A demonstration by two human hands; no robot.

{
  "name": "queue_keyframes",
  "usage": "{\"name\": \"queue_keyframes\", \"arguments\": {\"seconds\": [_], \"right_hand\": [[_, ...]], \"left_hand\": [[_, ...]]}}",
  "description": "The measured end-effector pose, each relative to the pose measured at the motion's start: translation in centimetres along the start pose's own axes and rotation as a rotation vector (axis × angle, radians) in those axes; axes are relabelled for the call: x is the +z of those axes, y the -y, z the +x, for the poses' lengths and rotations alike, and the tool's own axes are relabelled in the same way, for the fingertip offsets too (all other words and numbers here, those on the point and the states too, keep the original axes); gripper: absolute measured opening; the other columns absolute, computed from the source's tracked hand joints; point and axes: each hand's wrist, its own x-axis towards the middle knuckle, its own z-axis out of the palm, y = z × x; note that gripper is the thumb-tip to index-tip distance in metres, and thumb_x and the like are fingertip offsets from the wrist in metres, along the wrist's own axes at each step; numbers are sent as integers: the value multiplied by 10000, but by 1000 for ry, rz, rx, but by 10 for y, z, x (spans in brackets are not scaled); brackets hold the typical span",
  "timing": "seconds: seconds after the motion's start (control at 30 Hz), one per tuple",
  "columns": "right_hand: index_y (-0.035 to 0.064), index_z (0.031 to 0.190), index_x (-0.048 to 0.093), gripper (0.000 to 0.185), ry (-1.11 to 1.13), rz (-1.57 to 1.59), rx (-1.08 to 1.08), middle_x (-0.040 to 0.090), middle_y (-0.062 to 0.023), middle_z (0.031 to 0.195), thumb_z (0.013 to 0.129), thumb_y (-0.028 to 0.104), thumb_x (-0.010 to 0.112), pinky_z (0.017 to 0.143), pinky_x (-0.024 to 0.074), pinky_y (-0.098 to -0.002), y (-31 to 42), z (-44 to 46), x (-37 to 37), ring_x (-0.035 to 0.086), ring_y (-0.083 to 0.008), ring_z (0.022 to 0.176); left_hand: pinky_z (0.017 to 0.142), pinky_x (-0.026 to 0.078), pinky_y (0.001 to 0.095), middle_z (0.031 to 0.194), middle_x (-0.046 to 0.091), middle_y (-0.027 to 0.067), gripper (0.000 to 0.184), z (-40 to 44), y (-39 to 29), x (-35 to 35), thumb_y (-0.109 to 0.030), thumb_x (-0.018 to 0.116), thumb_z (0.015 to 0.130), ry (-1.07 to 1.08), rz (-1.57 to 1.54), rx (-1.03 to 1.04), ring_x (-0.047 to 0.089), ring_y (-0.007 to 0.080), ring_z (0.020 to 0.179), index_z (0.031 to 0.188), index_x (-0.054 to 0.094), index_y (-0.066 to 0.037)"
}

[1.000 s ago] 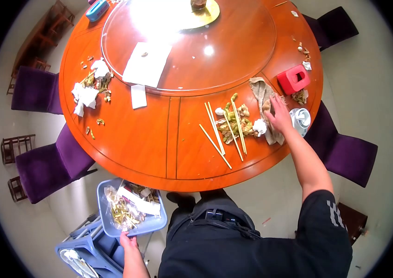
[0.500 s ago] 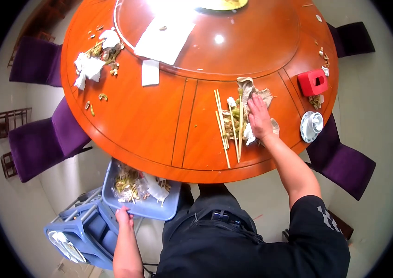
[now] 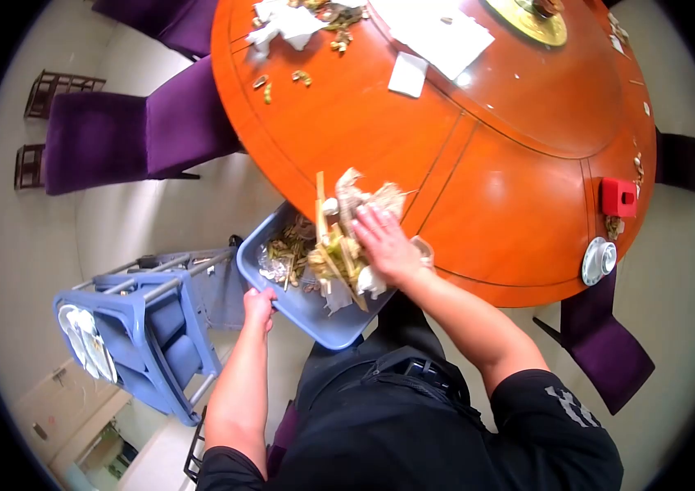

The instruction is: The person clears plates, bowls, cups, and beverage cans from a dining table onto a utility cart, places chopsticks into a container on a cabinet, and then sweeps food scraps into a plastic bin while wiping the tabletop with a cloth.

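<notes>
So, R hand (image 3: 384,245), fingers straight & unclenched, lies on rag (image 3: 364,196); scraps (image 3: 349,250) w/ chopsticks (image 3: 320,200) at its 9 o'clock, over bin (image 3: 306,315), by table (image 3: 339,139) edge. L hand (image 3: 259,307) clenched on bin rim, bin's 8 o'clock. From R hand: dish (image 3: 599,260) 3 o'clock, chair (image 3: 143,135) approx 10.

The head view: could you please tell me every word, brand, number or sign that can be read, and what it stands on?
No text can be read here.
Pale marks on the black right sleeve: too blurred to tell whether they are lettering.
Blue bin: no lettering can be made out.
</notes>
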Motion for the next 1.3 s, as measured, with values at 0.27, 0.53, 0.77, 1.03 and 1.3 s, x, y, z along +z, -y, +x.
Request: {"name": "queue_keyframes", "arguments": {"seconds": [0.27,0.53,0.77,1.03,1.3], "right_hand": [[23,1248,511,385,-237,690,162,571,-170,1199,866,-6,479,978,430,-347,76,25,-14,546,-319,1129],[-28,1248,511,346,-632,953,548,533,-139,1242,916,21,429,1007,390,-327,16,-84,-147,511,-211,1165],[62,1307,500,454,-453,-199,799,401,-199,1406,895,249,529,1098,263,-398,-180,-202,-143,378,-338,1292],[122,1415,367,601,-371,-281,768,279,-187,1473,860,261,548,1111,194,-505,-76,-176,-20,215,-384,1375],[107,1303,485,451,-299,-19,87,395,-177,1416,873,232,535,1072,300,-471,50,73,27,360,-374,1317]], "left_hand": [[496,497,334,703,548,71,106,19,4,-28,11,578,702,9,-41,22,551,192,572,779,515,-27],[350,411,281,686,566,74,125,45,3,-40,-21,559,704,6,-3,32,553,187,487,816,509,-45],[381,471,289,704,562,66,108,36,-13,-40,-25,545,728,-17,8,36,557,192,509,825,503,-46],[347,417,257,694,544,59,90,32,-18,-34,-13,531,740,-31,14,22,516,161,476,818,501,-46],[356,407,267,678,545,59,100,22,-32,-32,10,534,724,-60,-42,41,506,161,453,797,502,-51]]}}
